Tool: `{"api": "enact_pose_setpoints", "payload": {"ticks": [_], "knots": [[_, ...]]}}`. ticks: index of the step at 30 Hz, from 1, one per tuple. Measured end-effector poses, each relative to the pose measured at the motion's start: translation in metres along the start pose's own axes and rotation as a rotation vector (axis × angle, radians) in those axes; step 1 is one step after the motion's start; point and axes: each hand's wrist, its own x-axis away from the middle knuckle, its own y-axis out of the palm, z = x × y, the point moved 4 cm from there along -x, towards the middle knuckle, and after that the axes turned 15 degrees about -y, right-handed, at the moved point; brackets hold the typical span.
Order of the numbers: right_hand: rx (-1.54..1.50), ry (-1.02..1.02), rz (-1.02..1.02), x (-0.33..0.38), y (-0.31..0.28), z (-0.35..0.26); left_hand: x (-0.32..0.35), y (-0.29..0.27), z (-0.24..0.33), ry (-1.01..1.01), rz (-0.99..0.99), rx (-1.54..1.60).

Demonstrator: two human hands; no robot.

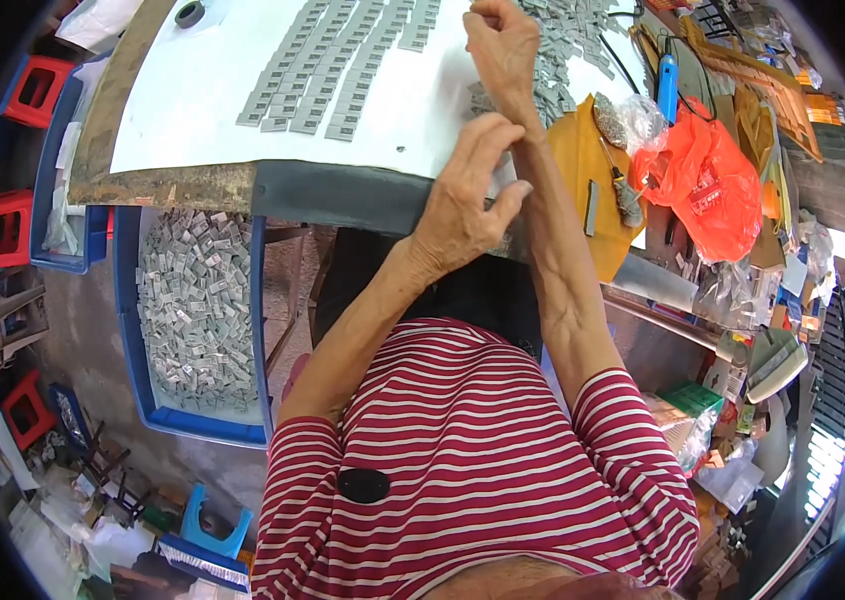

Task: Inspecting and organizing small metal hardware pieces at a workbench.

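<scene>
My left hand (468, 195) is over the table's near edge, thumb spread from its bent fingers. Its fingertips meet the inner side of my right forearm, and nothing shows in it. Farther forward, my right hand (505, 48) has its fingers curled in at the top of the view; what they hold, if anything, is hidden. Left of it, small grey flat pieces (328, 65) lie in slanting rows on a white sheet (193, 100). A loose heap of similar grey pieces (568, 60) spreads beside and beyond my right hand.
A blue bin (126, 330) full of small grey pieces stands below the table's left part. On the right are a mustard cloth (568, 165), a red plastic bag (708, 190) and a blue-handled tool (667, 88). A black ring (190, 14) lies far left. Red stools (38, 90) stand leftward.
</scene>
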Motion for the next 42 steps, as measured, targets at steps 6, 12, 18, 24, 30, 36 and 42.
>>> {"api": "enact_pose_setpoints", "payload": {"ticks": [6,12,18,24,30,36,42], "knots": [[-0.243,0.192,0.077,0.006,-0.053,-0.002,0.018,0.031,0.018,-0.035,-0.439,0.162],[-0.451,0.225,0.157,0.026,-0.115,-0.051,0.003,0.010,-0.009,-0.293,-0.181,-0.075],[-0.470,0.340,0.081,0.069,-0.154,-0.079,-0.024,-0.013,-0.035,-0.209,0.050,-0.462],[-0.324,0.401,0.045,0.099,-0.193,-0.075,-0.024,-0.001,-0.033,-0.178,0.084,-0.669],[-0.089,0.351,0.099,0.120,-0.222,-0.041,-0.025,-0.003,-0.040,-0.178,0.089,-0.625],[0.175,0.206,-0.049,0.121,-0.229,-0.013,-0.027,-0.003,-0.043,-0.295,0.041,-0.533],[0.410,-0.058,-0.310,0.113,-0.208,-0.008,-0.020,-0.008,-0.044,-0.351,0.069,-0.362]]}}
